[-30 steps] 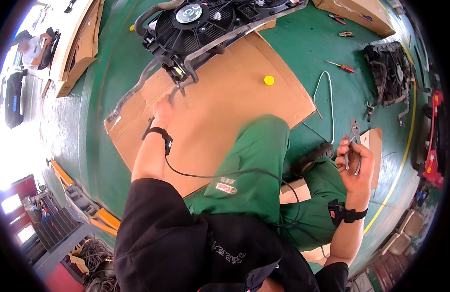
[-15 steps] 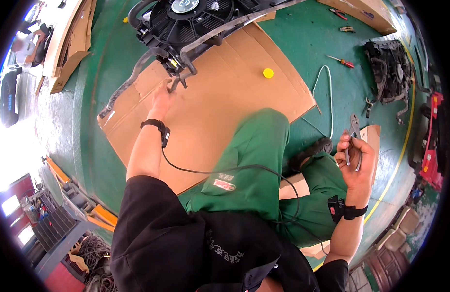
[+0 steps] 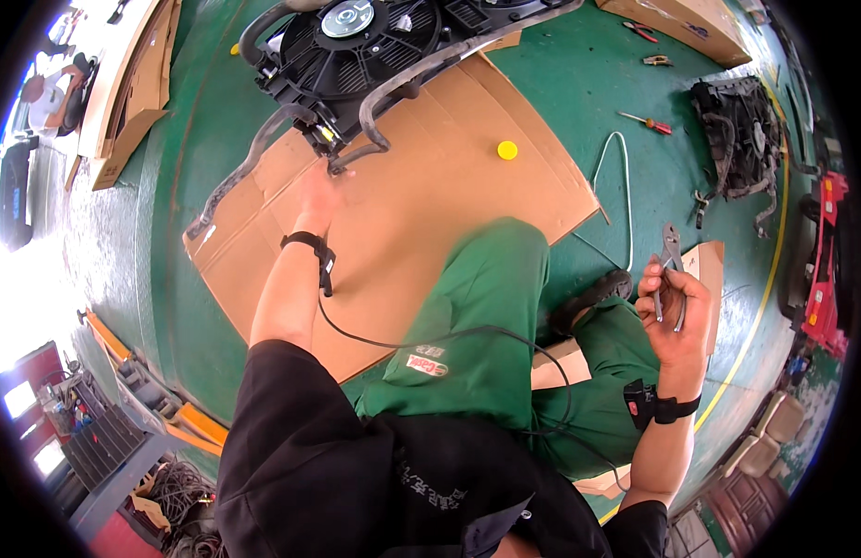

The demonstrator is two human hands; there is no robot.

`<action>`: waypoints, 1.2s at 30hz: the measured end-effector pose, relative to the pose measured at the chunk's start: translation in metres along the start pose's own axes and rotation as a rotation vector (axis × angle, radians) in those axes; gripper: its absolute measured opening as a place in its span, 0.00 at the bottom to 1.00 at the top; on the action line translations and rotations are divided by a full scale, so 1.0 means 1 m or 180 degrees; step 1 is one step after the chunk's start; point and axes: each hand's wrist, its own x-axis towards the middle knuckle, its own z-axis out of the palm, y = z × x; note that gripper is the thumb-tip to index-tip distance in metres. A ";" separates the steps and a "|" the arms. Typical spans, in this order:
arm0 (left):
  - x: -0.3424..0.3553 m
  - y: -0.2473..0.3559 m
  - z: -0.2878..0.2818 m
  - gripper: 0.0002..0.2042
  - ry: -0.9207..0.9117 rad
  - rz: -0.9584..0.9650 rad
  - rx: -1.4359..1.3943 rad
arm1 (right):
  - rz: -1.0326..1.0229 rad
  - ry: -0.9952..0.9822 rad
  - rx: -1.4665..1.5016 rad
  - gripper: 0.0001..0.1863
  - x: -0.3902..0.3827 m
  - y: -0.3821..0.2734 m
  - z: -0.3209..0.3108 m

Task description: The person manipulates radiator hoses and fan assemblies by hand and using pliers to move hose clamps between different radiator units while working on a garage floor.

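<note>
My left hand point(image 3: 320, 197), slightly blurred, is closed at the free end of a thin dark hose point(image 3: 373, 119); the fingertips are partly hidden. That hose bends down from a radiator and fan assembly point(image 3: 360, 60) at the top. A thicker grey hose point(image 3: 253, 158) curves away to the left of my hand. On the right, my right hand point(image 3: 677, 312) is raised with slip-joint pliers point(image 3: 670, 249) in it, jaws upward and handles between the fingers. Under the assembly lies a flat cardboard sheet point(image 3: 421, 186), with a yellow round cap point(image 3: 507, 150) on it.
A screwdriver point(image 3: 646, 123), red-handled pliers point(image 3: 640, 33) and another pair of pliers point(image 3: 657, 60) lie on the green floor. A second dirty radiator unit point(image 3: 739, 139) sits at right near a bent white tube point(image 3: 626, 186). Cardboard boxes point(image 3: 681, 28) stand behind. A person point(image 3: 53, 98) sits far left.
My left hand has shifted slightly, and the thin hose's end has swung with it, its bend now bulging right. The view has moved a little. The pliers stay in my right hand.
</note>
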 end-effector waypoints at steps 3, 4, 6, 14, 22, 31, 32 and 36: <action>-0.003 0.002 -0.002 0.22 0.0226 -0.0015 0.0134 | 0.0003 -0.0060 -0.0016 0.13 0.000 0.002 0.000; -0.003 0.005 0.000 0.21 0.0313 -0.0014 0.0241 | 0.0015 -0.0027 -0.0017 0.13 -0.001 0.002 0.002; -0.001 0.006 0.004 0.21 0.0419 -0.0023 0.0391 | 0.0041 0.0037 -0.0021 0.13 -0.003 0.003 0.005; -0.002 0.016 -0.001 0.19 -0.0017 -0.0105 0.0165 | 0.0048 -0.0063 0.0020 0.13 -0.002 0.002 -0.008; 0.001 0.015 -0.005 0.20 -0.0860 -0.0384 -0.0079 | -0.0037 -0.0022 -0.0024 0.14 -0.009 0.002 0.000; -0.006 0.007 0.037 0.49 -0.0158 -0.0890 -0.2835 | 0.0042 0.0049 -0.0044 0.15 -0.008 0.007 -0.002; -0.010 0.015 0.036 0.49 0.0024 -0.0895 -0.3091 | 0.0049 0.0065 -0.0048 0.15 -0.008 0.007 -0.004; -0.012 0.013 0.030 0.51 -0.0153 -0.1095 -0.3273 | 0.0129 0.0044 -0.0089 0.15 -0.004 0.010 -0.003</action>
